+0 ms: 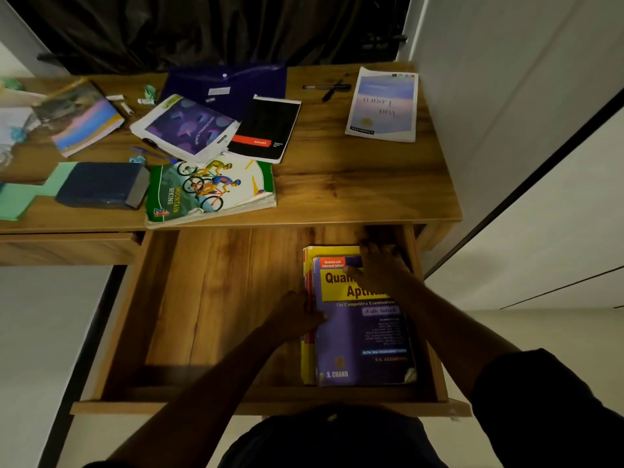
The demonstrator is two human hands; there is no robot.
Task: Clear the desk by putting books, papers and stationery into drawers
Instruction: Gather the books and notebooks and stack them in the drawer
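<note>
The wooden drawer (216, 298) is pulled out below the desk top (354, 184). A purple and yellow book (364, 336) lies at the drawer's right side, on top of a yellow book (307, 366). My left hand (297, 315) grips the left edge of the purple book. My right hand (378, 265) rests on its far end, fingers spread flat. On the desk lie a mountain-biking book (209, 190), a purple-cover book (185, 128), a black notebook (266, 130), a dark blue folder (229, 82), a pale blue book (383, 104), pens (329, 86) and a dark blue thick book (101, 185).
At the desk's left end lie another book (81, 119), green paper (23, 194), blue pens (148, 153) and small crumpled scraps. A dark curtain (209, 28) hangs behind the desk. A white wall (523, 96) stands close on the right. The drawer's left half is bare wood.
</note>
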